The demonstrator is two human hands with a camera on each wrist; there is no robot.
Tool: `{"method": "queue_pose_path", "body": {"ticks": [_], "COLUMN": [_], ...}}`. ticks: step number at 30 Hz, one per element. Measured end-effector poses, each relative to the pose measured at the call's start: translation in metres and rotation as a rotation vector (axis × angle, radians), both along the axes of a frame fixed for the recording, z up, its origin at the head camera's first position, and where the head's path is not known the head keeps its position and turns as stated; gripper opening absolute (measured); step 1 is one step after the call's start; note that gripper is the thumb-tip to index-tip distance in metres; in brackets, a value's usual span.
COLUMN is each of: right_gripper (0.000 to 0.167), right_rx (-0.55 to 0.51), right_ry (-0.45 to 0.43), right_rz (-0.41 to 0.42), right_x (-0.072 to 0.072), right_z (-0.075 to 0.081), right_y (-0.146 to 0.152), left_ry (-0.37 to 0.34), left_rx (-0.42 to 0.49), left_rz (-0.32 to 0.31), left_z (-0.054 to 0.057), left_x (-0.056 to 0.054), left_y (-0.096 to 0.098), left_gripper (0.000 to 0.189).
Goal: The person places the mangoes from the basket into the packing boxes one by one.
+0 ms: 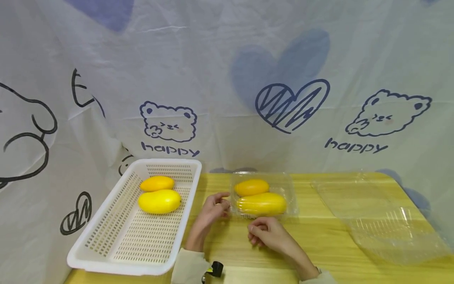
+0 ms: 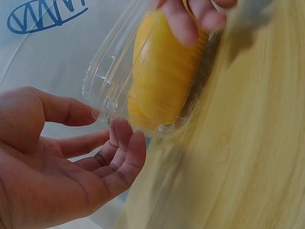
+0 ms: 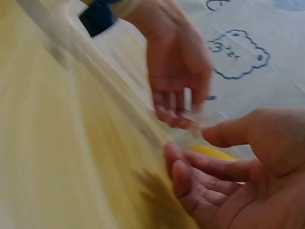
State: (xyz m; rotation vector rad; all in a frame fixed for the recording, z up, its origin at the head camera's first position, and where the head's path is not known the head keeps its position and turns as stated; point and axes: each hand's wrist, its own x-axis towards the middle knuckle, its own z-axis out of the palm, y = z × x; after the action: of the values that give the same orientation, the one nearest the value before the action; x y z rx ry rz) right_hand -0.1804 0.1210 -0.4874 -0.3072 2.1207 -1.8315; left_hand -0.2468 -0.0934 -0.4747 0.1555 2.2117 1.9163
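Head view: 2 yellow fruits [image 1: 261, 203] lie side by side in 1 clear box [image 1: 291, 190], prob. to fit; 2 more fruits [image 1: 159, 201] in 1 white basket [image 1: 142, 236], L. L wrist: my L hand [image 2: 62, 171] is at the box corner; can't tell if pinching. R wrist: my R hand [image 3: 264, 174], fingers loosely bent, holds nothing.
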Motion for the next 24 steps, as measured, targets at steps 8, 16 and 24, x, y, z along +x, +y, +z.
{"method": "queue_pose_path", "body": {"ticks": [8, 16, 24], "right_gripper": [0.034, 0.033, 0.037], "right_rx": [-0.183, -0.307, -0.471], "right_ry": [-0.114, -0.131, -0.237], "right_rz": [-0.127, -0.307, -0.365], "right_x": [-0.001, -0.006, -0.009], "right_z": [-0.014, -0.025, -0.025], "right_y": [-0.031, -0.058, -0.067], "left_ry": [-0.002, 0.022, -0.001], "left_rx": [0.002, -0.009, 0.011], "left_rz": [0.017, 0.019, -0.005], "left_z": [-0.003, 0.001, -0.001], "left_x": [-0.003, -0.004, -0.003], "left_y": [0.0, -0.002, -0.002], "left_gripper": [0.042, 0.042, 0.043]}}
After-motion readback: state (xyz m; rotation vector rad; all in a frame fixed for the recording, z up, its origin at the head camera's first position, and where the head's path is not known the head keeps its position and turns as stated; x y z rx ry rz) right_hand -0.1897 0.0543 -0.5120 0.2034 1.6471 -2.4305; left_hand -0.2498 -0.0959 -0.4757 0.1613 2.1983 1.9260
